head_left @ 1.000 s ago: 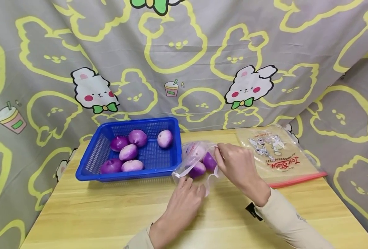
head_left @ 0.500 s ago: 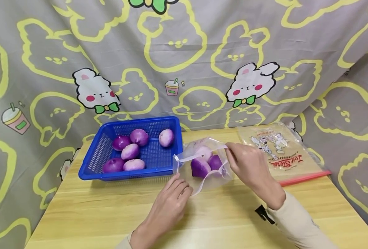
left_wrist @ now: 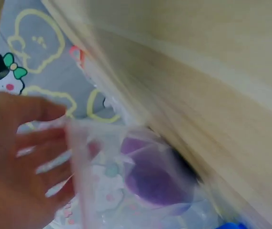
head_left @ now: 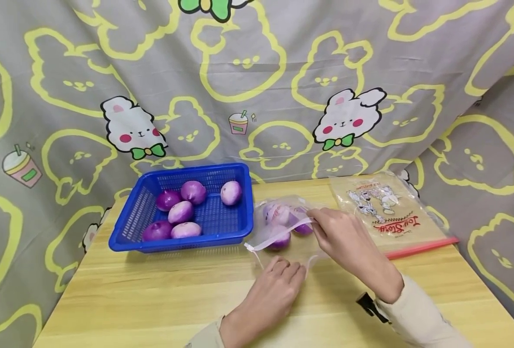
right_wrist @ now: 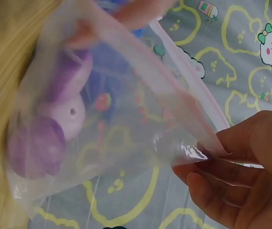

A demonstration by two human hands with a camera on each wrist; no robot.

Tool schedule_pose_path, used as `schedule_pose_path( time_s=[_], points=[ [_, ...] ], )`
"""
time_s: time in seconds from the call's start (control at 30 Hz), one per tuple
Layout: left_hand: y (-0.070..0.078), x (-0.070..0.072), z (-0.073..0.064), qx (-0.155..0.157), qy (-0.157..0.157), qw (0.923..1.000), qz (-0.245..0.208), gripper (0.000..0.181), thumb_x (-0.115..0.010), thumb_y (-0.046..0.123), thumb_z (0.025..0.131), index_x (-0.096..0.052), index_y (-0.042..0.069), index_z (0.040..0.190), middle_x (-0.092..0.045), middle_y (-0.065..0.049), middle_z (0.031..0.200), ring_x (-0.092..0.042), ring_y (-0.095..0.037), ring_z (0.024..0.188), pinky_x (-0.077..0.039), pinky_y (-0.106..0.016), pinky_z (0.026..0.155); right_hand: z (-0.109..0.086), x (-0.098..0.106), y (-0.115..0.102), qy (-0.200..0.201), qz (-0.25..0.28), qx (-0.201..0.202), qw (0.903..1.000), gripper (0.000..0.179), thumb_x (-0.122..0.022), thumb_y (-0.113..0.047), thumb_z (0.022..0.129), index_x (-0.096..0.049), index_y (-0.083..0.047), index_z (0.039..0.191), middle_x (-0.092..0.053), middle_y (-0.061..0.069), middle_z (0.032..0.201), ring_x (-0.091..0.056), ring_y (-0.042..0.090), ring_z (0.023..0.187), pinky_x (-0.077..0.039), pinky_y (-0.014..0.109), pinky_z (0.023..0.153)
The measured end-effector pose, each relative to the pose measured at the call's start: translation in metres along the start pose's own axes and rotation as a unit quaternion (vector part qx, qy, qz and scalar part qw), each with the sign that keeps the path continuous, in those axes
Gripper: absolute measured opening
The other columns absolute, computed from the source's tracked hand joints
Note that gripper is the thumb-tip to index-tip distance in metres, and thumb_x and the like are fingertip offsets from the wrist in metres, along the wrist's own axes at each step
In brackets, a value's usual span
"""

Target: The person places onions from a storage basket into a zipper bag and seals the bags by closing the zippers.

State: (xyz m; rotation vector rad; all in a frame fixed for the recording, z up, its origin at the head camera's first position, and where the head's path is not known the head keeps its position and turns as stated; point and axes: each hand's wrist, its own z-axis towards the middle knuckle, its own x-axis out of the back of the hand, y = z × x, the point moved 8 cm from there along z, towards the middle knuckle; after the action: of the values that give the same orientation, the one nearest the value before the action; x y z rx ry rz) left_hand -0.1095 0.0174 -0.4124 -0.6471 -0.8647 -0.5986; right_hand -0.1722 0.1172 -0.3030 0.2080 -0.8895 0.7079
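Observation:
A clear slider zip bag (head_left: 257, 232) with purple onions (head_left: 278, 239) inside lies on the table beside the basket, its mouth facing me. My right hand (head_left: 348, 249) pinches the right end of the mouth; the right wrist view shows the thumb and fingers (right_wrist: 207, 164) on that corner. At the front lip, my left hand (head_left: 272, 292) has its fingers curled. In the blurred left wrist view, the left thumb (left_wrist: 50, 110) meets the bag's edge, with a fingertip showing through the film. Three onions (right_wrist: 62, 114) show in the bag in the right wrist view.
A blue plastic basket (head_left: 118, 237) holding several purple onions (head_left: 180, 212) stands at the left. To the right lies a flat tan printed bag (head_left: 392, 208) with a red zip strip. A patterned curtain (head_left: 257, 67) hangs behind the wooden table (head_left: 152, 299).
The bag's mouth gaped wider half a second ago and now lies flatter, its upper film lower over the onions. My left hand moved left, then back right along the front lip.

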Motion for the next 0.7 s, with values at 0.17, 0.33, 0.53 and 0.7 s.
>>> schedule_pose_path(
  time_s=[0.17, 0.33, 0.53, 0.7],
  points=[
    [0.005, -0.007, 0.000, -0.029, -0.017, 0.9993, 0.017, 0.020, -0.049, 0.012, 0.092, -0.063, 0.010, 0.106, -0.067, 0.000, 0.099, -0.062, -0.013, 0.086, -0.045, -0.028, 0.092, -0.003, -0.002, 0.007, 0.012, -0.007, -0.008, 0.9999, 0.013, -0.064, 0.002, 0.082, -0.071, -0.005, 0.091, -0.060, -0.001, 0.064, -0.046, 0.009, 0.049, -0.034, 0.025, 0.043],
    [-0.003, 0.000, -0.002, -0.017, -0.021, 0.9988, -0.041, 0.021, -0.058, 0.010, 0.086, -0.060, 0.011, 0.107, -0.062, 0.000, 0.100, -0.059, -0.018, 0.099, -0.043, -0.032, 0.100, -0.007, -0.004, 0.014, 0.014, -0.003, -0.016, 0.9998, 0.017, -0.063, 0.001, 0.081, -0.072, -0.005, 0.095, -0.064, 0.002, 0.069, -0.052, 0.012, 0.052, -0.037, 0.027, 0.044],
    [-0.026, 0.016, -0.015, 0.011, -0.023, 0.9966, -0.079, 0.044, -0.071, 0.015, 0.076, -0.062, 0.009, 0.118, -0.064, -0.004, 0.115, -0.058, -0.022, 0.112, -0.043, -0.038, 0.103, -0.009, -0.003, 0.016, -0.001, 0.010, -0.028, 0.9995, 0.021, -0.067, 0.001, 0.080, -0.073, -0.005, 0.100, -0.072, 0.005, 0.081, -0.061, 0.016, 0.058, -0.039, 0.026, 0.045],
    [-0.056, 0.034, -0.028, 0.031, 0.028, 0.9944, -0.097, 0.037, -0.054, 0.010, 0.087, -0.065, 0.004, 0.122, -0.067, -0.009, 0.118, -0.060, -0.027, 0.113, -0.045, -0.043, 0.101, -0.009, -0.003, 0.019, -0.013, 0.014, -0.033, 0.9993, 0.020, -0.065, -0.003, 0.081, -0.072, -0.005, 0.101, -0.072, 0.003, 0.079, -0.059, 0.013, 0.058, -0.036, 0.024, 0.044]
  ],
)
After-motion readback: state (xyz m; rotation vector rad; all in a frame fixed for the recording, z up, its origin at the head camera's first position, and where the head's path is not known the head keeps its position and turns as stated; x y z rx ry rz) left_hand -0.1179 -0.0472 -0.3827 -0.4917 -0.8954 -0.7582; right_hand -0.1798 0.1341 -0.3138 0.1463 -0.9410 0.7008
